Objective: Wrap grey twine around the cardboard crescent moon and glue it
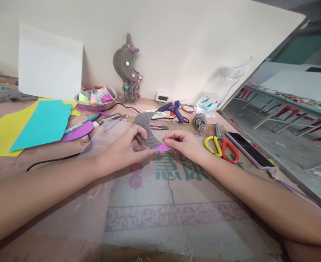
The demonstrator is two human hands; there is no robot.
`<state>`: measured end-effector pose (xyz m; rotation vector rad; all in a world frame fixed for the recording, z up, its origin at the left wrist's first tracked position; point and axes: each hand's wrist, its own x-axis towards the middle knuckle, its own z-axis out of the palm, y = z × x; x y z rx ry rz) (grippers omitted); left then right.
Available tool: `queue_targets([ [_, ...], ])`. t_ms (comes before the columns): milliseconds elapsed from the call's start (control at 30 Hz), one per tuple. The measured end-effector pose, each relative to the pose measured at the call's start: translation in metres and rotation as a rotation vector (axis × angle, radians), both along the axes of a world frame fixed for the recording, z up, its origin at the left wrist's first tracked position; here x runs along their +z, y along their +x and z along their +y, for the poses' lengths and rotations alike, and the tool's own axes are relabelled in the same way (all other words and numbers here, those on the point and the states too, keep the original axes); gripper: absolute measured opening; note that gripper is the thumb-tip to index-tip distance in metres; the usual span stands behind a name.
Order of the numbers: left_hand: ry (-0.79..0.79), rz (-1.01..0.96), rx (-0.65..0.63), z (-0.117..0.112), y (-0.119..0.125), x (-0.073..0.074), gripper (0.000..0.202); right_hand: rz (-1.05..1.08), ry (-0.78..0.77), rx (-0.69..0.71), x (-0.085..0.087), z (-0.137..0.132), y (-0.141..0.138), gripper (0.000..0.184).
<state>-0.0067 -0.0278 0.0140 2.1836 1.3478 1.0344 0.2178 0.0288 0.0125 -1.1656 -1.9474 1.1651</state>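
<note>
A crescent-shaped piece (147,130), mostly wrapped in grey yarn with a bare purple tip at its lower right, is held just above the table. My left hand (122,149) grips its lower middle with thumb and fingers closed on it. My right hand (182,143) pinches the purple tip, fingers curled together. A strand of grey yarn seems to lead back to a small yarn bundle (200,122) behind my right hand.
A blue glue gun (173,108), scissors with yellow and red handles (221,146) and a phone (249,149) lie to the right. Yellow, teal and purple sheets (44,123), pens and a metal bowl of pompoms (96,99) are on the left. A finished moon ornament (127,67) leans on the wall.
</note>
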Motion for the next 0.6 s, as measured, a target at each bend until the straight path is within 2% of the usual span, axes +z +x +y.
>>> queue_targets([
  [300,0.046,0.077,0.07,-0.0029,0.0028,0.0079,0.029,0.009,0.008,-0.012,-0.0011,-0.0015,-0.0002,0.024],
  [600,0.054,0.072,0.035,-0.0043,0.0019,0.0062,0.028,0.006,0.037,-0.024,-0.0001,-0.0032,-0.002,0.024],
])
